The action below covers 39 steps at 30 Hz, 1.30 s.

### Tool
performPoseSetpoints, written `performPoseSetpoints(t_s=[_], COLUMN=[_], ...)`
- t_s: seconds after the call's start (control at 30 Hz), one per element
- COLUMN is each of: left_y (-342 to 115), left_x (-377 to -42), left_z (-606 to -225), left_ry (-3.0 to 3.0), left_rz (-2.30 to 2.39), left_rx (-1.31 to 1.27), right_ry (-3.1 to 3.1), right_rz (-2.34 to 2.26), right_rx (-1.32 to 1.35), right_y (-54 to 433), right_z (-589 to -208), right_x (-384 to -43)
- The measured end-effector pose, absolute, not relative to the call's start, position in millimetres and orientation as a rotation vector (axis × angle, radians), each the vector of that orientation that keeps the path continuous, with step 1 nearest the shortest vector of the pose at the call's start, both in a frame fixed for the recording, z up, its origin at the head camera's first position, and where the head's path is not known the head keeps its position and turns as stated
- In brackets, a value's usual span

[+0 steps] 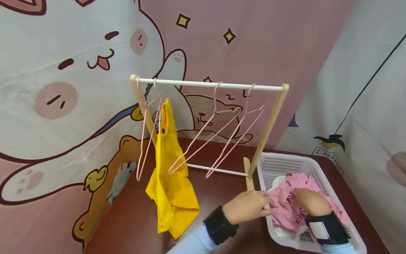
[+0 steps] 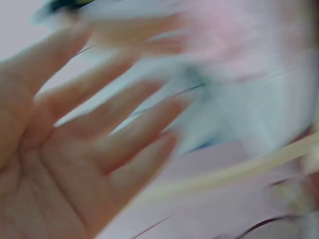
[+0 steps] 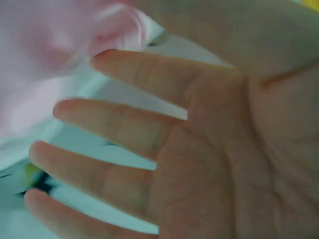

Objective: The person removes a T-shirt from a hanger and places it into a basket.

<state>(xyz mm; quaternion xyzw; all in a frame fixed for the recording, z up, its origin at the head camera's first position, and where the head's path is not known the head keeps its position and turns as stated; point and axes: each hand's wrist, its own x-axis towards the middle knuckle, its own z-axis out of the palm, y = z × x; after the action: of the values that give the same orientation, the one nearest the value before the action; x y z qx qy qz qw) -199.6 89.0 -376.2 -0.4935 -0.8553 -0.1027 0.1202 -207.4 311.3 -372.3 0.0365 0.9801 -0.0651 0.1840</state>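
A crumpled pink cloth [image 1: 282, 208] lies in the white plastic basket [image 1: 265, 168] at the right of the table, on top of something white [image 1: 279, 181]. My right hand [image 1: 312, 201] is over this cloth in the head view, fingertips overlapping its folds. In the right wrist view the right hand's fingers [image 3: 119, 124] are straight and spread, with blurred pink beyond them. At the basket's left side, my left hand [image 1: 248, 206] reaches toward the cloth, fingertips right at its edge. The blurred left wrist view shows that hand's fingers [image 2: 134, 129] extended and apart, palm bare.
A wooden rack with a white top bar [image 1: 190, 83] stands on the dark red table [image 1: 127, 218]. Several pink hangers [image 1: 193, 141] hang from it, and a yellow garment [image 1: 172, 176] hangs at its left. Behind is a cartoon-printed curtain [image 1: 269, 35].
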Motion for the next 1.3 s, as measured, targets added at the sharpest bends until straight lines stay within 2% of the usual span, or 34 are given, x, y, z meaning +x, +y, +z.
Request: performPoseSetpoints(t_s=[0.07,0.13,0.2,0.3,0.37,0.43,0.57,0.73,0.93,1.17,1.3], left_y=[57,26,-4,-43,-64,-81,-99,-114,-126,-112,-111], left_x=[-192,-192,-203,-241,-272,-301,-343,-366,-351,-288,-260], left_z=[-329,-286,-254,-228,-223,-227,-245,-258,-248,-211,-215], left_ry=[-2.463,-2.392,-2.297,-2.288,-2.372,-2.468,-2.637,-2.667,-2.608,-2.530,-2.476], left_rz=[-0.446,-0.597,-0.692,-0.831,-0.868,-0.889,-0.857,-0.719,-0.675,-0.703,-0.678], left_rx=[-1.390,-1.193,-0.852,-0.326,-0.073,0.034,0.074,0.141,0.129,0.053,-0.027], right_ry=[2.878,3.021,3.163,3.324,3.370,3.405,3.447,3.416,3.442,3.474,3.389], right_rz=[-0.182,-0.123,-0.107,-0.154,-0.226,-0.278,-0.370,-0.478,-0.517,-0.503,-0.565], right_rx=[0.013,-0.098,-0.157,-0.188,-0.192,-0.232,-0.351,-0.446,-0.594,-0.877,-1.034], right_y=[302,289,276,255,244,235,220,202,187,160,136], right_z=[-357,-340,-324,-306,-300,-298,-300,-295,-286,-279,-273], right_x=[-203,-203,-203,-204,-204,-202,-196,-189,-185,-196,-208])
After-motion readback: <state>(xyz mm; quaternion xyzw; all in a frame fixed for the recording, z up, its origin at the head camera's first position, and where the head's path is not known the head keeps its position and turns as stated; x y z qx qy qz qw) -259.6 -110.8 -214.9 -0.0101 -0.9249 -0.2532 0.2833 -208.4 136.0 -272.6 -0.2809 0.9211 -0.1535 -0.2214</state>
